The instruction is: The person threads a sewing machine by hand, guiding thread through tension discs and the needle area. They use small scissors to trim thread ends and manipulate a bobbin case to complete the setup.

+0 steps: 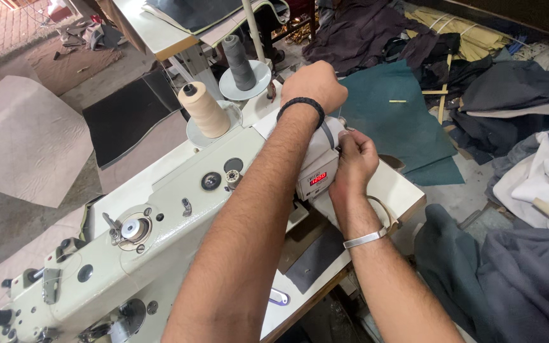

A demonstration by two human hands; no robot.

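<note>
At the far end of a pale green-grey sewing machine (160, 228), both bare hands work close together near a small white control box (318, 171) with a red lit display on its front. The left hand (313, 84) is curled into a loose fist above the machine's end, back of the hand toward the camera; a black braided wristband (300, 107) circles the wrist. What the fingers close on cannot be told, as they are hidden behind the knuckles. The right hand (354, 160) sits just beside the box, fingers pinched narrow on a thin grey strap (327, 133) that runs up toward the left wrist. A flat silver bangle (365, 238) rings the right wrist.

The machine body is smooth painted metal, long and boxy, with round knobs and a bobbin winder along its top. Behind it stand two thread cones on round dishes: a cream cone (204, 109), finely ribbed, and a dark grey cone (239, 62), more cylindrical. The white table (396, 189) has a wooden edge; a flat dark grey piece of material (316, 262) lies on it beneath the right forearm.

Right of the table, a matte teal sheet (401, 117) lies on the floor, with heaps of rumpled dark cloth (509, 279) nearby.
</note>
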